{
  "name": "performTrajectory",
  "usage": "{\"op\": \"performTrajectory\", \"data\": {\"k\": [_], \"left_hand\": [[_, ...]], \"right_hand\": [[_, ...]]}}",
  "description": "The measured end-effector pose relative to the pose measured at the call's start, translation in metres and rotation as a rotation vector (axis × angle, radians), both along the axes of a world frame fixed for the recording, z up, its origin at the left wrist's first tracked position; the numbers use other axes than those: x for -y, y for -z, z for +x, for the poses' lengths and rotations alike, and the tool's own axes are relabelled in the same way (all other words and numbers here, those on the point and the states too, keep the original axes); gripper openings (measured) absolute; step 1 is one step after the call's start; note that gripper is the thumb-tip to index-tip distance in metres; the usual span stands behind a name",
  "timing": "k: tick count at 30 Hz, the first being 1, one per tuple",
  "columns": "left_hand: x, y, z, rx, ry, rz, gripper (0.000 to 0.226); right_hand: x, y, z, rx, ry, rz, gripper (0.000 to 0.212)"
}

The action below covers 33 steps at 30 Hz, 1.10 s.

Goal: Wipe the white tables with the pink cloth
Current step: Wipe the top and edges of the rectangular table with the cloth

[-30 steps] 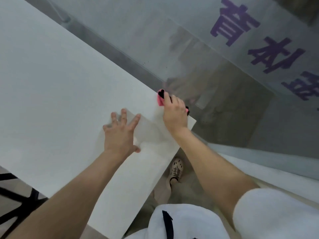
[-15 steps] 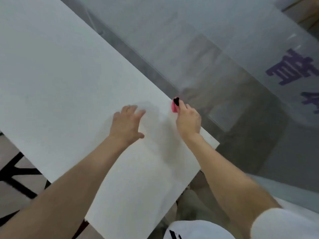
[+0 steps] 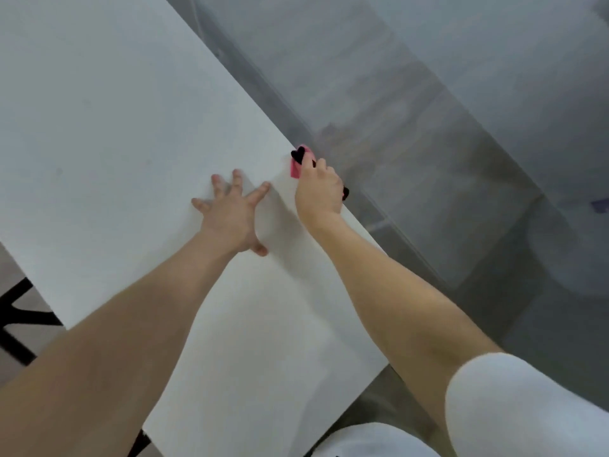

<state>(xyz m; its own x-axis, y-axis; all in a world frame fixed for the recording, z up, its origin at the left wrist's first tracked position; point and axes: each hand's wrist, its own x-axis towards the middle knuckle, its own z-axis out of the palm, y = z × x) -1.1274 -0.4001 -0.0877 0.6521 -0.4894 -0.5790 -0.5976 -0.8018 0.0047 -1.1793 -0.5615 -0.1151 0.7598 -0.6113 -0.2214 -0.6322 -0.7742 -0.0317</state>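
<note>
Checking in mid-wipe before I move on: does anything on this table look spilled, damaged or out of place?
Nothing stands out. The white table shows no spill or damage. The right hand presses the pink cloth at the table's far edge, and the left hand lies flat beside it.

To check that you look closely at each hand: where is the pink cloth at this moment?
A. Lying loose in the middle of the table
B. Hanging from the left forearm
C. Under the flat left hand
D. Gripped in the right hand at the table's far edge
D: the pink cloth shows from under the right hand at the edge of the white table, while the left hand lies spread and bare.
</note>
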Motion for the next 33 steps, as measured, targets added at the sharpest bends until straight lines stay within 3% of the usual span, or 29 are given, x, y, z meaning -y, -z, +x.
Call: {"op": "performTrajectory", "data": {"k": [3,6,14,18,21,24,28,31,33], "left_hand": [[-0.001,-0.002,-0.003,0.025,-0.005,0.012,0.152],[0.001,-0.002,-0.005,0.051,0.001,0.010,0.151],[0.000,-0.010,-0.005,0.091,-0.002,-0.030,0.149],[-0.009,-0.025,0.007,0.081,0.025,-0.095,0.132],[-0.018,-0.035,0.048,0.068,-0.054,-0.186,0.113],[-0.026,-0.029,0.095,0.155,-0.239,-0.069,0.140],[-0.029,-0.013,0.126,0.032,-0.339,0.013,0.160],[-0.032,-0.008,0.127,0.026,-0.345,0.000,0.161],[-0.033,-0.006,0.126,0.052,-0.333,0.003,0.161]], "right_hand": [[0.013,0.007,-0.099,0.079,0.098,-0.021,0.073],[0.014,0.009,-0.142,0.020,0.119,-0.029,0.072],[0.005,0.012,0.120,0.036,-0.098,0.089,0.033],[0.015,0.011,0.084,0.044,-0.129,0.071,0.061],[0.024,0.000,0.004,-0.018,-0.101,0.028,0.065],[0.019,-0.010,-0.019,-0.146,-0.142,0.007,0.065],[0.016,0.001,0.104,-0.061,-0.220,0.010,0.049],[-0.008,0.000,0.197,0.014,-0.093,0.153,0.032],[-0.010,0.005,0.203,-0.008,-0.164,0.026,0.033]]}}
